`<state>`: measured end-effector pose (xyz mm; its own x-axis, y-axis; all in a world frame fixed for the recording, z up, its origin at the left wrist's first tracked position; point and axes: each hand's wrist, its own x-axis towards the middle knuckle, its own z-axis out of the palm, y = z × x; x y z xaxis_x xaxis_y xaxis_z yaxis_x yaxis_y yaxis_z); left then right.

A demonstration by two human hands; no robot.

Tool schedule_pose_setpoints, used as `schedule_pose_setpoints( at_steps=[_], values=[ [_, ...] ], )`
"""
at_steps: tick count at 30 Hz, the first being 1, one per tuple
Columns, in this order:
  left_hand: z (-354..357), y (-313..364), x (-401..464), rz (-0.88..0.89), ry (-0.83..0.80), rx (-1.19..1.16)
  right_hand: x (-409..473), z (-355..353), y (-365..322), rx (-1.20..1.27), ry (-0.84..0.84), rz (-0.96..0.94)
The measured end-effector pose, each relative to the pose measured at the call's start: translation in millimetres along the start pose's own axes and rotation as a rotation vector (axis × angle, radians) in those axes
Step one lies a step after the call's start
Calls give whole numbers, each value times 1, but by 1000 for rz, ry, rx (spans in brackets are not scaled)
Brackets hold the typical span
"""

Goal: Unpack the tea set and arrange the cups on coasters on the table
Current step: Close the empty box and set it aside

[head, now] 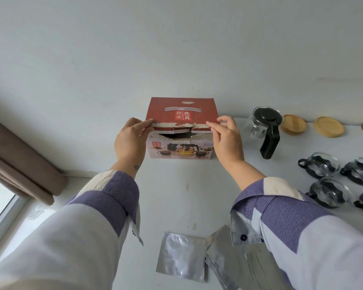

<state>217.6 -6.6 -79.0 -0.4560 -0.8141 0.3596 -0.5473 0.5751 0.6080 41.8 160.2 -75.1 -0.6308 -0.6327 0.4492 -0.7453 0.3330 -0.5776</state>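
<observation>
White tabletop (pixel 176 195) holds the tea box (pixel 181 130) by its far edge; left hand (pixel 131 141) and right hand (pixel 226 139) pinch its torn top flap, probably to close it.

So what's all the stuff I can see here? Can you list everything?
Tea set box: one, red top with a torn front edge, middle of the table.
Teapot: one, clear glass with black lid and handle, right of the box.
Coasters: two fully seen, light wood, behind the teapot by the wall.
Cups: four, clear glass in black holders, right side of the table, none on coasters.
Foil pouches: at least two, silver, lying flat at the near edge.
Table: one, white.
Curtain: brown, far left beside the window.
Left hand: pinches the box's top flap at its left corner.
Right hand: pinches the flap at its right corner.
</observation>
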Motion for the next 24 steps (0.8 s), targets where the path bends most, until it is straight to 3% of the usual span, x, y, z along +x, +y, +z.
schedule_pose_setpoints(
  at_steps=[24],
  values=[
    [6,1,1,-13,11,-11,0,1,7,-38,-30,-16]
  ],
)
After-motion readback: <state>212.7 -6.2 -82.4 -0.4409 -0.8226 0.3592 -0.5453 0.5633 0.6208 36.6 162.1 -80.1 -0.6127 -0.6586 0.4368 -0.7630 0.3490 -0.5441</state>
